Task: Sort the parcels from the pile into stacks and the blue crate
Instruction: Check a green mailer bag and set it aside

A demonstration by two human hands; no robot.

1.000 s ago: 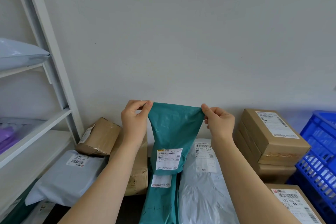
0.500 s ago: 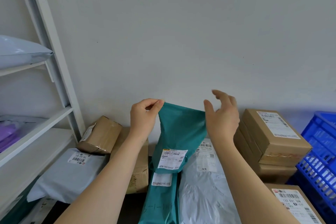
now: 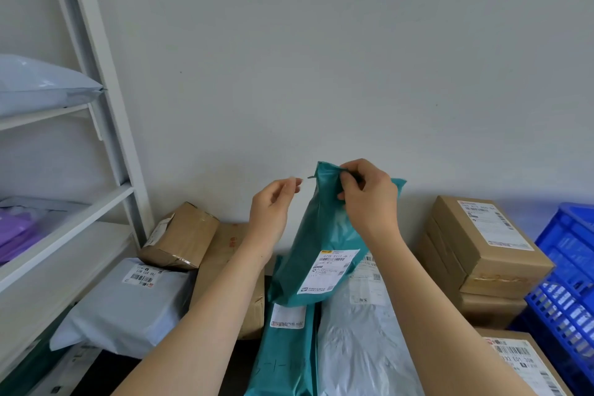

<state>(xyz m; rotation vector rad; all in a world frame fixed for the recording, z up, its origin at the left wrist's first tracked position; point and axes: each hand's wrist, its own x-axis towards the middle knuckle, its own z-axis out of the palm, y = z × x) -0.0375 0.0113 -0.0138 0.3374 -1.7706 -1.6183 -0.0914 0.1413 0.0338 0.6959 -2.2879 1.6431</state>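
Observation:
A teal plastic mailer bag with a white label hangs tilted above the pile. My right hand pinches its bunched top edge. My left hand hovers just left of the bag's top with loosely curled fingers and holds nothing. Below lie a second teal bag and a pale grey mailer. The blue crate stands at the far right, partly cut off by the frame.
Stacked cardboard boxes sit between the pile and the crate, with another labelled box nearer me. On the left are a tilted box, a grey mailer and a white shelf unit holding bags.
My right hand let go of the bag's right corner, then took hold of its top. My left hand released its corner. The bag now tilts and has shifted right.

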